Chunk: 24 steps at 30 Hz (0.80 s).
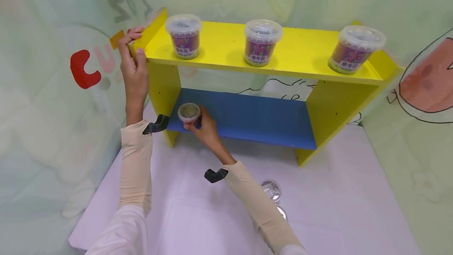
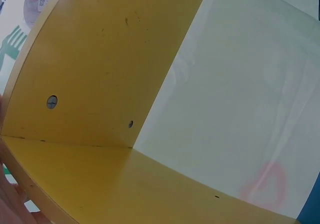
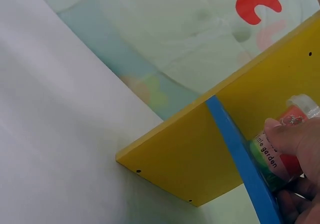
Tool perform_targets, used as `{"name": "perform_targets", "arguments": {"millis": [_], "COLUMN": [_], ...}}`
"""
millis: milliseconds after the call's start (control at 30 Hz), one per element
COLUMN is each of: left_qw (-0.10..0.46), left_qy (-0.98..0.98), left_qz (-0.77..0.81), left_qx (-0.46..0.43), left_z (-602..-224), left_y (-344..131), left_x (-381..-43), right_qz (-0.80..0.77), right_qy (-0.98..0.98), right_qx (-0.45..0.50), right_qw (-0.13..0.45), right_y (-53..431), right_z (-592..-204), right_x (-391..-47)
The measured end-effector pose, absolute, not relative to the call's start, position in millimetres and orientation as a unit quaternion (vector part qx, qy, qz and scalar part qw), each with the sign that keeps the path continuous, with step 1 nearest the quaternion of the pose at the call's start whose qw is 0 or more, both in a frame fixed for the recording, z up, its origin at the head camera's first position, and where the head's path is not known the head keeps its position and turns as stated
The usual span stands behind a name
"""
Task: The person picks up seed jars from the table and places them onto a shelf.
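My left hand (image 1: 135, 72) grips the upper left corner of a yellow shelf unit (image 1: 221, 44), with the thumb at the front and the fingers over the side panel. On the left part of the blue lower board (image 1: 258, 115), my right hand (image 1: 209, 130) holds a small lidded plastic cup (image 1: 190, 114) between thumb and fingers. The right wrist view shows the red and green label (image 3: 275, 156) on this cup, lettered "little garden"; its base is right at the blue board. Only a bit of the left hand (image 2: 12, 199) shows in the left wrist view, beside the yellow edge.
Three lidded cups with purple labels stand along the top board: a left one (image 1: 184, 36), a middle one (image 1: 262, 42) and a right one (image 1: 355, 49). Clear round plastic pieces (image 1: 271, 190) lie on the white table (image 1: 198, 211) near my right forearm. Printed cloth (image 1: 46, 101) hangs around.
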<state>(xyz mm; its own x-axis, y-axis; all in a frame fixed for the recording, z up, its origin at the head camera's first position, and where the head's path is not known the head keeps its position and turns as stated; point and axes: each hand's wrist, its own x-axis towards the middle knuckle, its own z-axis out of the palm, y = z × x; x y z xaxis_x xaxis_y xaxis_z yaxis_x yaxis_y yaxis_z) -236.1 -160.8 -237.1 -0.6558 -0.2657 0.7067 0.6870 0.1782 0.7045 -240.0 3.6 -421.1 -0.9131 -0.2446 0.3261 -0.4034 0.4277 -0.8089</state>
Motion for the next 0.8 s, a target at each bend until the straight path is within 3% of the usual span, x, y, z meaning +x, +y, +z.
{"name": "perform_targets", "arguments": {"millis": [267,567,800], "left_qw": [0.406,0.391,0.395], "left_qy": [-0.658,-0.654,-0.662], "left_qz": [-0.602,-0.621,-0.613], "left_qx": [-0.202,-0.183,-0.174], "left_z": [-239,-239,-237], "left_y": [-161,-158,-159], "left_x": [-237,-237,-237], "right_qz": [0.493,0.477,0.464], "right_qy": [-0.848,-0.853,-0.862], "right_qx": [0.179,0.196,0.198], "right_qw": [0.074,0.083,0.055], "right_y": [2,9,23], "right_z": [-421,-422,-423], "right_x": [-239,-238,-226]}}
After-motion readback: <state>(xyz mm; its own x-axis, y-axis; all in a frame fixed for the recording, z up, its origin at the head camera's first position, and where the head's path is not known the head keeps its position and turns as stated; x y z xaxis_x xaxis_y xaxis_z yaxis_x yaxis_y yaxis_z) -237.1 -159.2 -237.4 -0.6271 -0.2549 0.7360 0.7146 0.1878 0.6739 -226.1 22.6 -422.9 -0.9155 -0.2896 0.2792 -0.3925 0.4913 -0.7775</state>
